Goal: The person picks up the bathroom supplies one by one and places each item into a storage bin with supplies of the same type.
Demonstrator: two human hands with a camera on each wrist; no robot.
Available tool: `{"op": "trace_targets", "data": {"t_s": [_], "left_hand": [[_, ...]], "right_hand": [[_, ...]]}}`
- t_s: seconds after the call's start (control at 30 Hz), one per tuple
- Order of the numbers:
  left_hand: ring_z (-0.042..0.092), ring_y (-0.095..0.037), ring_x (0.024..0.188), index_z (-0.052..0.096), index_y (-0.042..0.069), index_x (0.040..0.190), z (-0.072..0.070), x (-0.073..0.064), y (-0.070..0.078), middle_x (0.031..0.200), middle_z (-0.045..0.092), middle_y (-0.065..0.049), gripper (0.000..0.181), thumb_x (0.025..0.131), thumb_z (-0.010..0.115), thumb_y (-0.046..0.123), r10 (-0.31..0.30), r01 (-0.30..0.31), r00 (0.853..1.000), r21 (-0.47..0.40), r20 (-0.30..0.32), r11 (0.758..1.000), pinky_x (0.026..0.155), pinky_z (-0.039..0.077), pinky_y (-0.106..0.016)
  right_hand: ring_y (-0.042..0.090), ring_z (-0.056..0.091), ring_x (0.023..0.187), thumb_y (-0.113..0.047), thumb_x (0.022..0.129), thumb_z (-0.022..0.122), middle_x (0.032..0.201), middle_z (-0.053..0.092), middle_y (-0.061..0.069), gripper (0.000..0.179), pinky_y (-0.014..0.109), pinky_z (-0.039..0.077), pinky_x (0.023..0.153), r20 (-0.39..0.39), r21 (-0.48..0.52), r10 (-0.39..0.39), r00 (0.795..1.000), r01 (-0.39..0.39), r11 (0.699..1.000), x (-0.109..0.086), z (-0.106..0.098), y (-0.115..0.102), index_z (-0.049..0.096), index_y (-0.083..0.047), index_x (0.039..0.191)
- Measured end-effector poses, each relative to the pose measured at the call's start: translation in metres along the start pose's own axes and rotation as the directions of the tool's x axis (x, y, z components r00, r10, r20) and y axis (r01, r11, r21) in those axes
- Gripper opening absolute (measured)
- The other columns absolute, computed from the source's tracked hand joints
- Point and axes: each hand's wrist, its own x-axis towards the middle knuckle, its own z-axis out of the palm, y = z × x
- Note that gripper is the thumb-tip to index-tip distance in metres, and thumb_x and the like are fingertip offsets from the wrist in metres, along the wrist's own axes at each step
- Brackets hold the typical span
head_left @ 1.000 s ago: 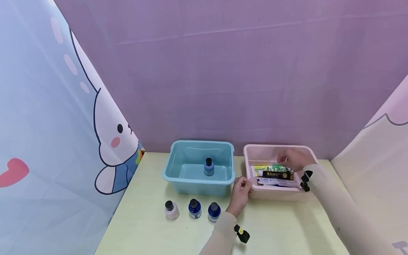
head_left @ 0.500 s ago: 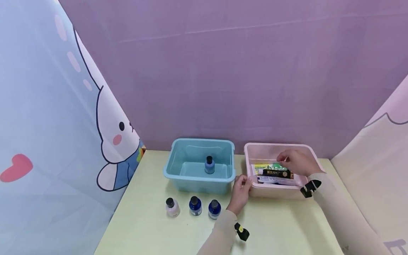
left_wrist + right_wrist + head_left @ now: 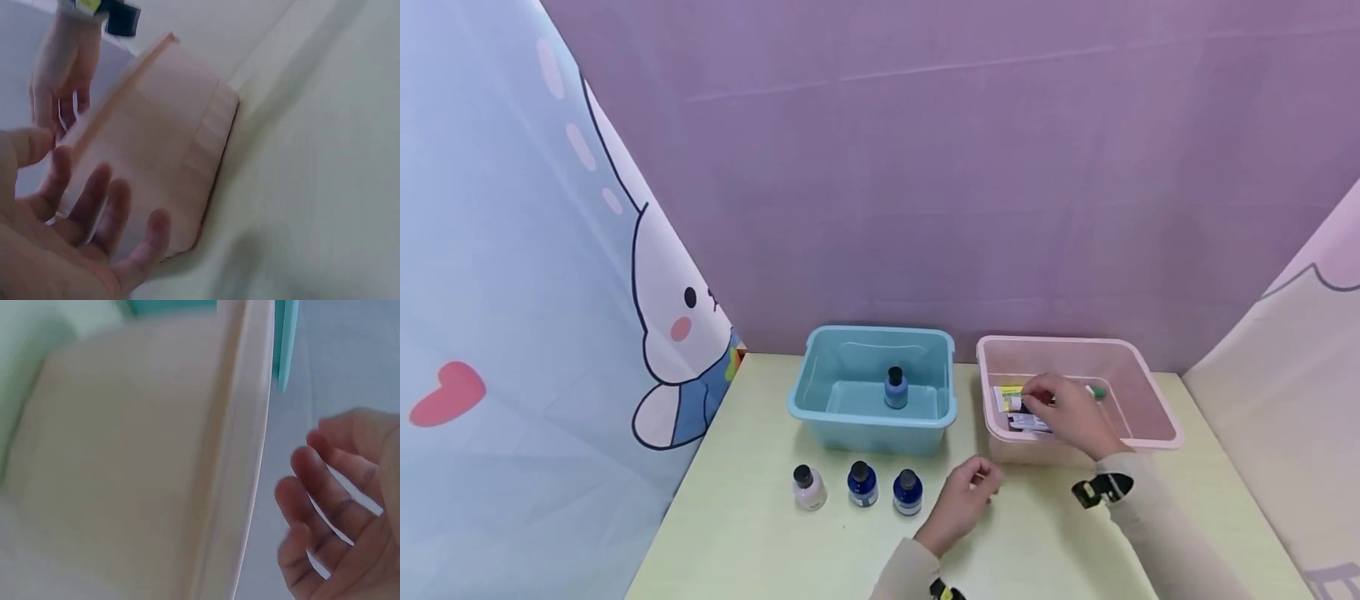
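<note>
A pink bin [image 3: 1011, 452] stands at right in the head view, holding several flat tube-like packages, among them a yellow and white one [image 3: 1008, 397]. Over its front part hovers my right hand [image 3: 1067, 412], hiding some of them. In the right wrist view its loosely bent fingers [image 3: 306, 506] hold nothing, beside the bin's rim [image 3: 244, 450]. My left hand [image 3: 961, 504] is just in front of the bin's front left corner. The left wrist view shows its fingers [image 3: 115, 206] spread and bent, with nothing between them, close to the bin's wall [image 3: 156, 125].
A light blue bin [image 3: 868, 433] stands left of the pink one with a blue black-capped bottle [image 3: 896, 390] upright inside. On the table [image 3: 760, 558] are a pale pink bottle [image 3: 810, 492] and two dark blue bottles [image 3: 862, 486], [image 3: 907, 493]. A purple cloth [image 3: 925, 167] hangs behind.
My left hand has let go of the pink bin's corner and drawn back toward the table's front. My right hand has moved left and nearer over the bin.
</note>
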Motion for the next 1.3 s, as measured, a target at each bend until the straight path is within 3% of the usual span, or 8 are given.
{"op": "trace_targets", "data": {"t_s": [0.17,0.3,0.5,0.67,0.77,1.0,1.2,1.3], "left_hand": [[0.058,0.001,0.092,0.067,0.019,0.100,-0.019,-0.033,0.005,0.095,0.064,0.013,0.013,0.102,0.062,0.031,0.070,-0.081,0.993,0.107,0.100,0.991,0.081,0.049,-0.021],[0.059,0.000,0.094,0.067,0.020,0.102,-0.041,-0.052,0.003,0.097,0.065,0.013,0.014,0.102,0.062,0.033,0.093,-0.104,0.990,0.112,0.102,0.988,0.084,0.050,-0.021],[0.062,-0.006,0.098,0.068,0.014,0.108,-0.083,-0.080,0.000,0.104,0.068,0.003,0.023,0.102,0.060,0.036,0.130,-0.129,0.991,0.149,-0.001,0.980,0.088,0.051,-0.025],[0.063,-0.007,0.096,0.067,0.012,0.105,-0.115,-0.095,-0.005,0.106,0.070,-0.009,0.020,0.101,0.063,0.031,0.180,-0.151,0.970,0.179,-0.161,0.972,0.089,0.053,-0.026],[0.063,-0.007,0.093,0.067,0.015,0.100,-0.130,-0.101,-0.009,0.102,0.071,-0.007,0.010,0.100,0.065,0.025,0.207,-0.154,0.938,0.202,-0.279,0.967,0.087,0.053,-0.025],[0.062,-0.007,0.086,0.068,0.016,0.098,-0.161,-0.108,-0.014,0.093,0.069,0.002,0.005,0.096,0.070,0.011,0.267,-0.146,0.828,0.272,-0.492,0.951,0.078,0.054,-0.024],[0.061,-0.006,0.084,0.067,0.016,0.099,-0.181,-0.109,-0.017,0.094,0.067,0.005,0.008,0.096,0.072,0.011,0.292,-0.066,0.738,0.366,-0.609,0.928,0.075,0.054,-0.023],[0.061,-0.006,0.084,0.066,0.015,0.098,-0.190,-0.110,-0.022,0.095,0.068,0.004,0.009,0.095,0.072,0.009,0.303,-0.024,0.706,0.406,-0.641,0.914,0.075,0.054,-0.023]], "right_hand": [[0.007,0.059,0.073,-0.014,0.093,0.072,0.080,0.070,-0.008,0.006,0.028,0.048,0.067,-0.041,0.023,0.001,0.999,0.000,1.000,-0.005,0.020,-0.027,0.074,-0.015,0.098],[0.006,0.057,0.070,-0.015,0.094,0.070,0.077,0.068,-0.007,0.007,0.026,0.046,0.065,-0.058,0.059,0.039,0.998,-0.036,0.998,-0.008,0.036,-0.047,0.074,-0.015,0.099],[0.007,0.060,0.071,-0.017,0.096,0.069,0.082,0.071,-0.003,0.011,0.023,0.050,0.065,-0.038,0.197,0.145,0.989,-0.135,0.971,-0.011,0.061,-0.076,0.073,-0.012,0.105],[0.010,0.063,0.071,-0.019,0.098,0.069,0.085,0.071,0.001,0.023,0.023,0.049,0.060,-0.031,0.287,0.242,0.970,-0.223,0.932,-0.008,0.073,-0.091,0.069,-0.005,0.116],[0.011,0.066,0.072,-0.022,0.100,0.067,0.087,0.071,0.002,0.032,0.024,0.050,0.059,0.008,0.307,0.289,0.957,-0.277,0.910,-0.007,0.079,-0.097,0.065,-0.004,0.126],[0.016,0.069,0.072,-0.024,0.101,0.064,0.090,0.071,0.006,0.039,0.025,0.052,0.058,-0.001,0.364,0.342,0.940,-0.318,0.875,-0.004,0.097,-0.102,0.058,-0.003,0.135],[0.027,0.068,0.079,-0.028,0.106,0.056,0.091,0.064,0.008,0.045,0.026,0.053,0.061,0.017,0.456,0.387,0.922,-0.352,0.818,-0.009,0.114,-0.102,0.048,-0.007,0.145],[0.028,0.066,0.080,-0.026,0.107,0.054,0.089,0.061,0.008,0.044,0.025,0.052,0.063,0.014,0.506,0.396,0.918,-0.348,0.789,-0.011,0.122,-0.101,0.046,-0.007,0.147]]}}
